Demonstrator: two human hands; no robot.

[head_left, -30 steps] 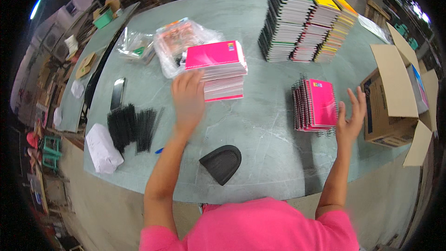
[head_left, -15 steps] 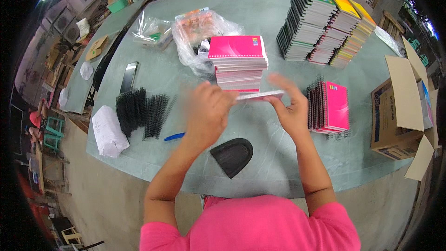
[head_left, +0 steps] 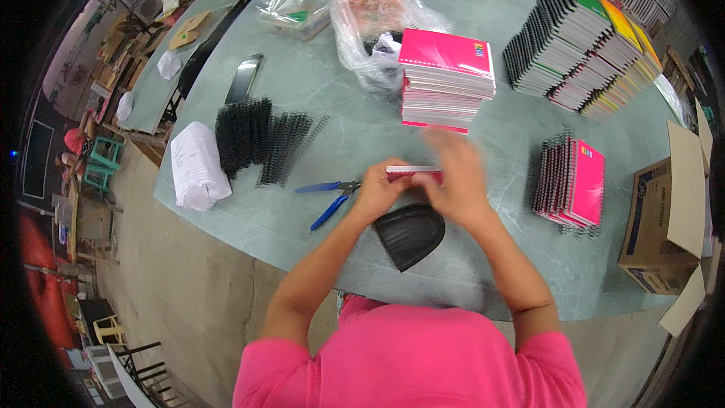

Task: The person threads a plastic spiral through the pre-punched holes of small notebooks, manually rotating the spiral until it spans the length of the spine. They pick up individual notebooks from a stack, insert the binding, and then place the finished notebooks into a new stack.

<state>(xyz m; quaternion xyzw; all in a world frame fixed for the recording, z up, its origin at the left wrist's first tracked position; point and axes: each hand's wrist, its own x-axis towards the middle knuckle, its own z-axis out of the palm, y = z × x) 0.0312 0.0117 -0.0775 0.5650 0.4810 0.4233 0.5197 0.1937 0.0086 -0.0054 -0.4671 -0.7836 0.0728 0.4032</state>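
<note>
- Grey-green stone-look work table (head_left: 325,113): we recorded it as the bearing surface for all items below.
- Tall stack of pink-covered unbound notebooks (head_left: 445,79): stood just beyond our hands, towards the table's middle.
- Row of pink spiral-bound notebooks standing on edge (head_left: 572,181): lay to the right, near our right hand and apart from it.
- Heap of black wire binding coils (head_left: 253,136): lay to the left, well apart from our left hand.
- Thin pink-covered notebook block (head_left: 414,173): held between both hands above the table's near edge, long axis running left to right.
- Blue-handled pliers (head_left: 326,195): lay just left of our left hand.
- Left hand (head_left: 377,193): fingers closed on the block's left end.
- Right hand (head_left: 457,181): blurred, curled over the block's right end; equally near.
</note>
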